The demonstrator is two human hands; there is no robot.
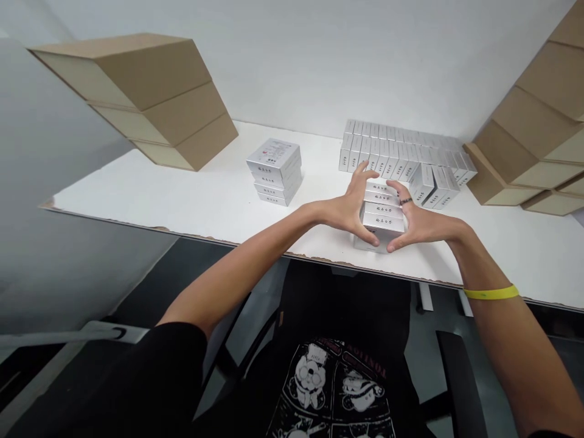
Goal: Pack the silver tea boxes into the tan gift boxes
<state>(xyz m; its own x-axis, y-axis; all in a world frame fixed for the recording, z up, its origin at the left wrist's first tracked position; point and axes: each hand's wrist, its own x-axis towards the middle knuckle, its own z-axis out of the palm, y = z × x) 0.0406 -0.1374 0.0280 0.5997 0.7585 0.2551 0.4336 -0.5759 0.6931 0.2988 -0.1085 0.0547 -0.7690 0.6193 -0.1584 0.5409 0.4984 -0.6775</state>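
Note:
A short row of several small silver boxes [382,214] lies near the front edge of the white table [191,201]. My left hand [349,207] presses against the row's left side, thumb at its front corner. My right hand [417,222], with a dark ring and a yellow wristband, presses on the right side. Both hands squeeze the row between them. Behind it stands a large block of the same silver boxes [401,155], upright in rows.
A stack of several flat silver boxes [274,171] sits left of centre. Brown cardboard cartons [150,97] are piled at the back left, more cartons [533,140] at the right. A white wall backs the table. A black chair is below.

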